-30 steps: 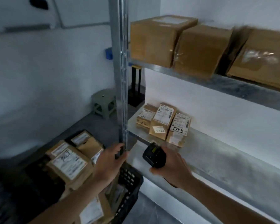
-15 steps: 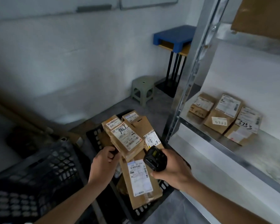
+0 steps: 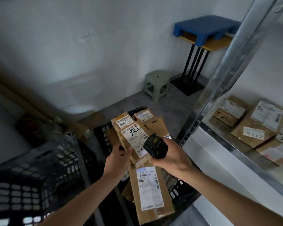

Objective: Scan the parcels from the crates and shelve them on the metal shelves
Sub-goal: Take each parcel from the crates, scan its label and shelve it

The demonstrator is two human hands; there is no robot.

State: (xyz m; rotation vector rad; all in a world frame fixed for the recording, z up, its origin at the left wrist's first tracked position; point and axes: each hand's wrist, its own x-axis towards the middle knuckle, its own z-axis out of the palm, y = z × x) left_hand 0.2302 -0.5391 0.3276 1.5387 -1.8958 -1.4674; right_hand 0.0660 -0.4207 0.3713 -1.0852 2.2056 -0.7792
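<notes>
Both hands grip — parcel (image 3: 134, 141), scanner (image 3: 155, 148).

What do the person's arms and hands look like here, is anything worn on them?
Both forearms are bare right to the bottom edge of the picture, with no sleeve showing. The left hand and right hand wear no gloves, and no watch, ring or wristband can be seen on either.

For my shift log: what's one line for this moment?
left hand grips parcel over crate | right hand holds scanner at its label | shelf: parcels
</notes>
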